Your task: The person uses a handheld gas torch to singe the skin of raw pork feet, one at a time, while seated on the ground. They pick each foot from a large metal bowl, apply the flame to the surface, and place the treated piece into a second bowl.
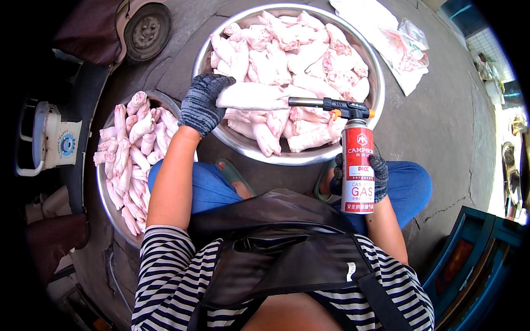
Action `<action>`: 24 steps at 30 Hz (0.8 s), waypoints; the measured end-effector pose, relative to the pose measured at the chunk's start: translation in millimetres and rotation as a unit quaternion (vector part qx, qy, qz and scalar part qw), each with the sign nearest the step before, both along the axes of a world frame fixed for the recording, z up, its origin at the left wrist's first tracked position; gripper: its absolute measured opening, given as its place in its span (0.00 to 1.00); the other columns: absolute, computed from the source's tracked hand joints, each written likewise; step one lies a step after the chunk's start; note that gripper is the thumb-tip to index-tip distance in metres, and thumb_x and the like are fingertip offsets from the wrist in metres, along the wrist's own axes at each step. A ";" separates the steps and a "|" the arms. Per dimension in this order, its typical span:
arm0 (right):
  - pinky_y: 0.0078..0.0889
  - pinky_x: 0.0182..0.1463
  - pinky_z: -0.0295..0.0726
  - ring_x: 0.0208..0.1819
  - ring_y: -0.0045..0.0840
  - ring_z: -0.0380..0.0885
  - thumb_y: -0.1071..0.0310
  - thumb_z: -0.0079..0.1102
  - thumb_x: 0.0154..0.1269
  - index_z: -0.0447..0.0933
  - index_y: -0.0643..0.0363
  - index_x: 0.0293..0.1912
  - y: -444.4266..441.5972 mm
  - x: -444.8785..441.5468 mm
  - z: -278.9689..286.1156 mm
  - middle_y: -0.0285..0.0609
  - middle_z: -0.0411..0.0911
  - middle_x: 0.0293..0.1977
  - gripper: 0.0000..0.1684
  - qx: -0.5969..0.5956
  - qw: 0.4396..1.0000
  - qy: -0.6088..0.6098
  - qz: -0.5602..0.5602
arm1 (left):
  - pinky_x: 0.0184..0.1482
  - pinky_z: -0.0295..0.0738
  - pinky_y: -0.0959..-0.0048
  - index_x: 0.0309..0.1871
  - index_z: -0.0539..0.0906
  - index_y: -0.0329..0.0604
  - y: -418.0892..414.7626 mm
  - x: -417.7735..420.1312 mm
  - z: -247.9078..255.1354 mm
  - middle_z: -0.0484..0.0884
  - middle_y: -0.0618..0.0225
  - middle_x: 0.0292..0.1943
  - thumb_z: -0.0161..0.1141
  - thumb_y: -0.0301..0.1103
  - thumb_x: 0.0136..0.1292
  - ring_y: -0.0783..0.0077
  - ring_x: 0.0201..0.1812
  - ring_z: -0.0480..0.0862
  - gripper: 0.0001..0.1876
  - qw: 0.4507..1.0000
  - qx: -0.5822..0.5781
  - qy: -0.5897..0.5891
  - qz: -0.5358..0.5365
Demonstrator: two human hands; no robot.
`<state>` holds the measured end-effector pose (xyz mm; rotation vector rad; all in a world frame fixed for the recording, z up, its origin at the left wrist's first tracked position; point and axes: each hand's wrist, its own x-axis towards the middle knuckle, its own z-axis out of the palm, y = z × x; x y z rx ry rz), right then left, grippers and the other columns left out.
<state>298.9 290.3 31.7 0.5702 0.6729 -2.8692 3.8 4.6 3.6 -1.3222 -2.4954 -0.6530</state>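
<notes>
In a striped knit glove, my left hand (205, 102) grips one end of a pale pig's trotter (252, 96), held level over a large round metal basin (232, 147). Many more trotters (265, 66) fill that basin. My right hand (379, 176), gloved too, is wrapped around a red and white gas canister (357, 165). Screwed on top is a black blowtorch head (350, 106) with orange parts. Its metal nozzle (305, 102) points left, its tip at the free end of the held trotter. I cannot make out a flame.
Left of my knee, a second metal basin (100, 194) holds several trotters. A vehicle wheel (148, 32) stands at upper left. White sheeting with a plastic bag (408, 45) lies at upper right. A blue-green wooden object (463, 256) is at lower right.
</notes>
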 end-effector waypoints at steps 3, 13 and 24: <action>0.43 0.43 0.84 0.39 0.43 0.82 0.55 0.67 0.49 0.67 0.72 0.54 -0.3 -0.5 1.8 0.58 0.78 0.42 0.39 0.004 1.000 -0.007 0.003 | 0.61 0.67 0.62 0.50 0.80 0.51 0.4 0.7 4.0 0.80 0.62 0.47 0.67 0.28 0.41 0.56 0.51 0.76 0.27 1.000 0.006 0.003 -0.019; 0.44 0.43 0.84 0.39 0.43 0.82 0.55 0.69 0.49 0.66 0.71 0.54 5.9 1.7 -2.7 0.60 0.78 0.42 0.39 0.021 0.999 -0.010 0.022 | 0.57 0.68 0.61 0.50 0.79 0.49 -2.7 -4.8 0.4 0.79 0.60 0.45 0.66 0.28 0.40 0.55 0.49 0.76 0.27 0.998 0.013 -0.001 -0.055; 0.44 0.43 0.84 0.39 0.44 0.82 0.55 0.68 0.50 0.66 0.72 0.55 4.8 6.0 -2.8 0.60 0.77 0.43 0.39 0.008 1.000 0.015 -0.007 | 0.59 0.67 0.62 0.50 0.80 0.49 -1.7 -7.9 -4.3 0.80 0.61 0.45 0.66 0.30 0.41 0.56 0.49 0.77 0.26 0.999 -0.003 -0.018 -0.048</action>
